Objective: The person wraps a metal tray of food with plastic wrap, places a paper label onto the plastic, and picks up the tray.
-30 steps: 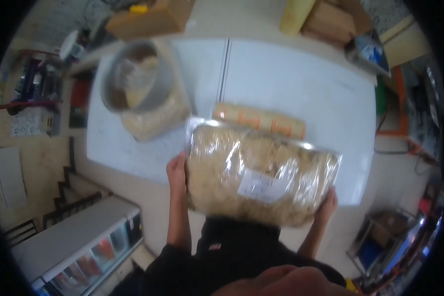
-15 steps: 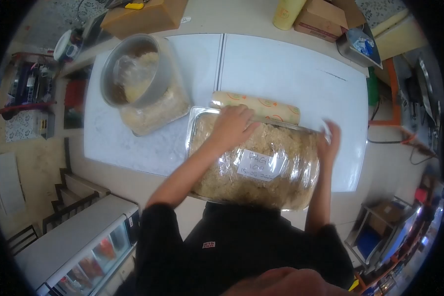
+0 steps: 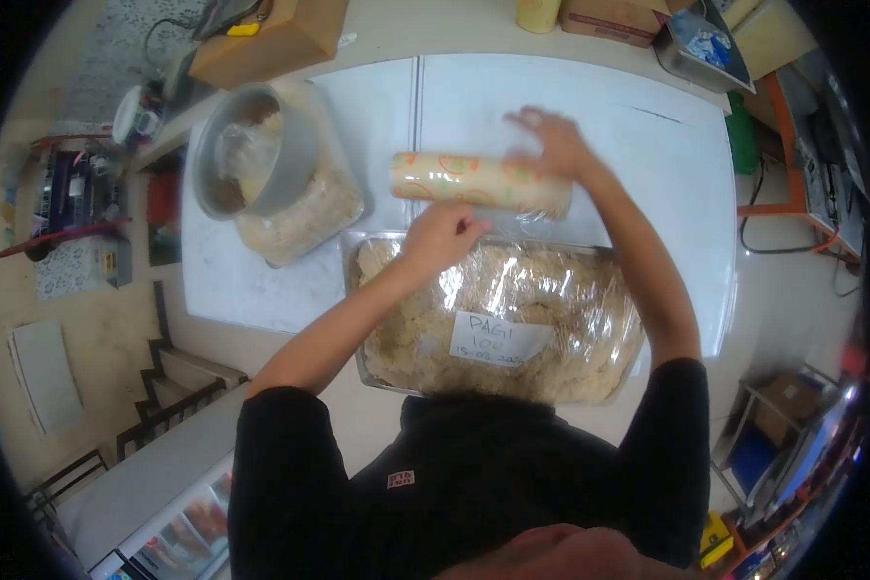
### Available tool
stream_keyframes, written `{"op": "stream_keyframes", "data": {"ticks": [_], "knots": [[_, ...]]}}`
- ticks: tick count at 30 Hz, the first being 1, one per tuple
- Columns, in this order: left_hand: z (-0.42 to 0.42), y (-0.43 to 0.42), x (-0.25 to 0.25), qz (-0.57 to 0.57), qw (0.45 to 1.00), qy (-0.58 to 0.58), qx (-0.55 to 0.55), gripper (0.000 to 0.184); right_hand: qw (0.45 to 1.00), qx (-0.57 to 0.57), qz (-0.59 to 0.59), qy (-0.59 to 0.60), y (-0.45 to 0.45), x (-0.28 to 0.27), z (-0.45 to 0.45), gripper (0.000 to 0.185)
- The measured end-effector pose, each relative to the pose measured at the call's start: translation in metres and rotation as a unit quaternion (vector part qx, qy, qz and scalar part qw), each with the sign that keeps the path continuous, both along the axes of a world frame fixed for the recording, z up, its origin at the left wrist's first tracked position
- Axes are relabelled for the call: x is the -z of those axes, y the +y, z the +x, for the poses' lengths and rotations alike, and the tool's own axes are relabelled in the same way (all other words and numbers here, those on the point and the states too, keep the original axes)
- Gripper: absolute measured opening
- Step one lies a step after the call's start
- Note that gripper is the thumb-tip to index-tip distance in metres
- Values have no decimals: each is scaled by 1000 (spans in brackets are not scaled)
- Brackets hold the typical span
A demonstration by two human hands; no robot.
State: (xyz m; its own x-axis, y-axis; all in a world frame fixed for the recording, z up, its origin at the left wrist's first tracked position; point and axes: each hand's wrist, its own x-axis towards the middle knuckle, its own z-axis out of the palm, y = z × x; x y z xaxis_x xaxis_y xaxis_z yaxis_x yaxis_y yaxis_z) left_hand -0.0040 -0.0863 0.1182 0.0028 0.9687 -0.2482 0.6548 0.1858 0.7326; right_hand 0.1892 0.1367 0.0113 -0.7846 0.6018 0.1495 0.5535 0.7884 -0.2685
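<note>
A metal tray (image 3: 352,290) lies close to my body, filled with a pale, crumbly food (image 3: 396,333) under clear plastic wrap. A white handwritten label (image 3: 503,339) sits on the food beneath shiny film. Just beyond the tray is a roll of plastic wrap (image 3: 454,179) with orange and green print, and loose film shows between roll and tray. My left hand (image 3: 443,237) is closed at the tray's far rim, fingers curled; what they hold is hidden. Blurred by motion, my right hand (image 3: 556,145) is over the roll's right part with fingers apart.
At the left, a round metal pot (image 3: 295,145) holding a plastic bag stands on another wrapped block of food (image 3: 304,217). Cardboard boxes (image 3: 271,39) and a metal container (image 3: 701,63) line the far edge. A glass-fronted freezer (image 3: 145,493) is at lower left.
My right hand has left the tray's right edge and moved up and left over the roll. My left hand's fingers have curled in. The view has shifted slightly.
</note>
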Motion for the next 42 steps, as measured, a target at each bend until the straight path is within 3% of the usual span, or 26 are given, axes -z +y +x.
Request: {"op": "stream_keyframes", "data": {"ticks": [2, 3, 6, 8, 10, 13, 17, 20, 22, 23, 25, 26, 27, 28, 29, 30, 31, 33, 37, 42], "knots": [[7, -9, 0, 25, 999, 24, -6, 37, 995, -28, 37, -84, -75, -6, -12, 94], [8, -14, 8, 31, 999, 26, -1, 37, 995, -10, -26, -96, -87, 2, -15, 101], [2, -6, 30, 36, 999, 21, -7, 36, 962, -7, -200, -184, -69, -46, -4, 102], [5, -5, 33, -12, 999, -8, -37, 35, 977, 18, -147, -152, -66, -39, 9, 99], [6, -11, 40, 13, 999, -4, -37, 33, 991, 27, -84, -101, -73, -26, 13, 98], [3, -5, 61, 86, 995, 22, -40, 32, 979, 44, -153, -126, -79, -29, 20, 98], [10, 1, 67, 107, 989, 83, -57, 26, 978, 61, -118, -159, -70, -38, 33, 92], [-6, -8, 68, 251, 952, 12, -176, 19, 982, 144, -82, -88, -87, -37, 54, 75], [-32, -22, 38, 316, 904, 68, -279, 20, 971, 236, -18, 22, -112, -29, 91, 61], [-51, -40, 40, 294, 906, 80, -294, 24, 955, 273, -30, 113, -136, -51, 113, 44], [-85, -97, 68, 247, 909, 99, -319, 34, 920, 339, 7, 195, -197, -60, 168, 38], [-92, -133, 80, 220, 914, 107, -324, 39, 900, 399, 7, 173, -236, -58, 196, 37], [-86, -166, 73, 81, 913, 18, -399, 38, 866, 476, -31, 154, -277, -52, 221, 36], [-93, -200, 79, -8, 919, -21, -394, 36, 827, 545, -79, 114, -320, -33, 247, 32], [-96, -232, 93, -99, 915, -60, -386, 36, 759, 583, -224, 184, -359, -18, 265, 33], [-82, -256, 104, -53, 913, -93, -393, 35, 695, 598, -343, 207, -392, -17, 268, 34], [-72, -267, 112, -5, 908, -125, -401, 37, 664, 584, -356, 302, -428, 18, 281, 38], [-72, -262, 105, -35, 909, -135, -394, 38, 639, 623, -207, 401, -428, 24, 228, 40], [-78, -250, 108, -27, 905, -154, -396, 40, 592, 615, -253, 456, -397, -10, 204, 43], [-91, -169, 111, -4, 914, -144, -380, 40, 631, 599, -253, 424, -336, -9, 195, 41]]}}
